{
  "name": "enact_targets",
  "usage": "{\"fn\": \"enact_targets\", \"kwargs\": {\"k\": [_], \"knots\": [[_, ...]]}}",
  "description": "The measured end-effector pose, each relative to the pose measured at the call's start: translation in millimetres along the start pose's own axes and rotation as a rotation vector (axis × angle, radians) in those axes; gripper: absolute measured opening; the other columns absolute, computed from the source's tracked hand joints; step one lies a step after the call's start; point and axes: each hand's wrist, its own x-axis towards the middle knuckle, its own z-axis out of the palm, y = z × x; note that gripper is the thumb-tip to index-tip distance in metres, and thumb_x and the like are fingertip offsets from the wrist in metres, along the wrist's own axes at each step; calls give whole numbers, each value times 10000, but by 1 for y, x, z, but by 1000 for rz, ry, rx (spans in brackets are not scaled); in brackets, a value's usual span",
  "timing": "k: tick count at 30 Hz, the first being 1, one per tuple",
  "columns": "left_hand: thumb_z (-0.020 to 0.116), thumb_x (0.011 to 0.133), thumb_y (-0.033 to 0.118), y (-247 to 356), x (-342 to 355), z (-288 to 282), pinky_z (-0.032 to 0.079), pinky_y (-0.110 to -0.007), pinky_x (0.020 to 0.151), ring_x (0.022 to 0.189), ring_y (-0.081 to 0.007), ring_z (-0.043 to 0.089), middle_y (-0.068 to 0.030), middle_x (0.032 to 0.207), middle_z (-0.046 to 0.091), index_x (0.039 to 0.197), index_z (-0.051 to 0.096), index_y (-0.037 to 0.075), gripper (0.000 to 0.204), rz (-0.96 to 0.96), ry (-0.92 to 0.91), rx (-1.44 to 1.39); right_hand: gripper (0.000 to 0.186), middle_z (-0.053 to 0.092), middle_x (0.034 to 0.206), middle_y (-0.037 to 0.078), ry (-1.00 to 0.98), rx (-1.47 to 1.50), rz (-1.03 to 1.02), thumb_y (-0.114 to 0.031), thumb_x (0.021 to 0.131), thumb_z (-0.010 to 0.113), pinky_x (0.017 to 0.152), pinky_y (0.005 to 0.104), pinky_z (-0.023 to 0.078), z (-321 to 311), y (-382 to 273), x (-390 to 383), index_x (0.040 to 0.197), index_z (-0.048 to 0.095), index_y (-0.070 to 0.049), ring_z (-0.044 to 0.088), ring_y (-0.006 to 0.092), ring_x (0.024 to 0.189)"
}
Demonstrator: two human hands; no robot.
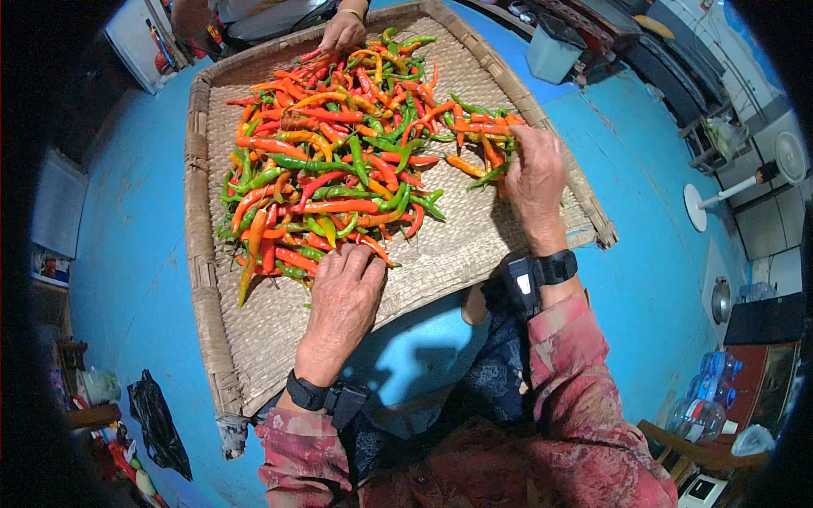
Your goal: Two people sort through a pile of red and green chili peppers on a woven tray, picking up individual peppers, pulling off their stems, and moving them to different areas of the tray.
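Many red, orange and green chili peppers (339, 186) are heaped on a woven tray (440, 275) with a thick raised rim. At the near edge of the heap, my left hand (343, 288) is closed, its bent fingers on a red chili pepper (377, 249). My right hand (539, 178) curls round the right end of a smaller cluster of chili peppers (478, 131) near the tray's right side. Its palm side and part of the grip are hidden. Both my wrists carry black straps.
Another person's hand (343, 32) reaches into the heap from the far edge. A black plastic bag (158, 423) lies on the blue floor (127, 279) to the left. A pale bin (555, 51) stands behind, a white fan (745, 188) and large bottles (707, 389) at right.
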Motion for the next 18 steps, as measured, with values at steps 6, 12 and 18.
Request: {"fn": "enact_targets", "kwargs": {"k": [6,12,18], "knots": [[608,812,106,1,0,0,424,-402,881,1037,-284,534,-123,1096,550,1044,611,26,245,2,-19,15,327,620,1035,152,-347,450,-51,-34,805,628,838,415,506,30,-54,-19,1131,617,-57,590,341,1023],[637,805,107,0,0,2,431,-399,864,1019,-285,542,-116,1095,557,1047,616,35,254,-5,-16,13,474,549,1087,174,-600,416,-75,-230,818,710,823,450,497,31,-85,-24,1237,550,-77,558,359,1028],[668,801,110,0,-1,3,439,-401,854,989,-286,549,-106,1093,565,1045,621,41,257,-2,7,33,229,616,851,168,-538,422,-58,-69,848,583,662,482,509,45,-74,-25,1076,606,-76,634,374,804]]}}
